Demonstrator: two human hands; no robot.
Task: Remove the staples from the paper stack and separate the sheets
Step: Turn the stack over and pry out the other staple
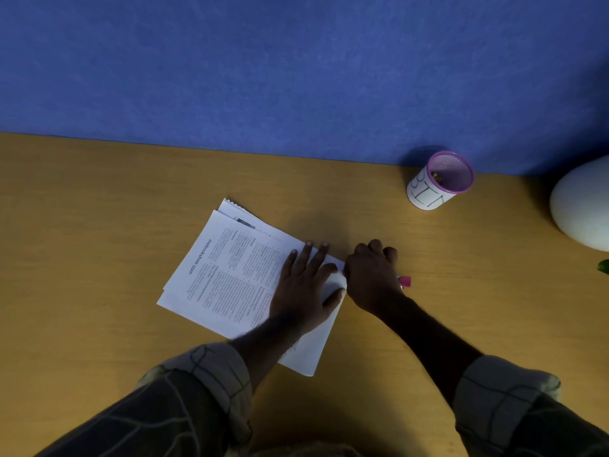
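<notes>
A stack of printed white sheets (227, 275) lies askew on the wooden desk (99, 225), its layers fanned a little at the far corner. My left hand (306, 285) lies flat on the stack's right part, fingers spread, pressing it down. My right hand (372, 275) is closed at the stack's right edge, around a tool with a pink end (406, 281) that sticks out behind the hand. The tool's working tip and any staple are hidden under my hands.
A pink mesh cup (440, 181) wrapped in a white label with handwritten letters stands at the back right by the blue wall (296, 77). A large white rounded object (583, 206) sits at the right edge, with a bit of green (604, 267) below it.
</notes>
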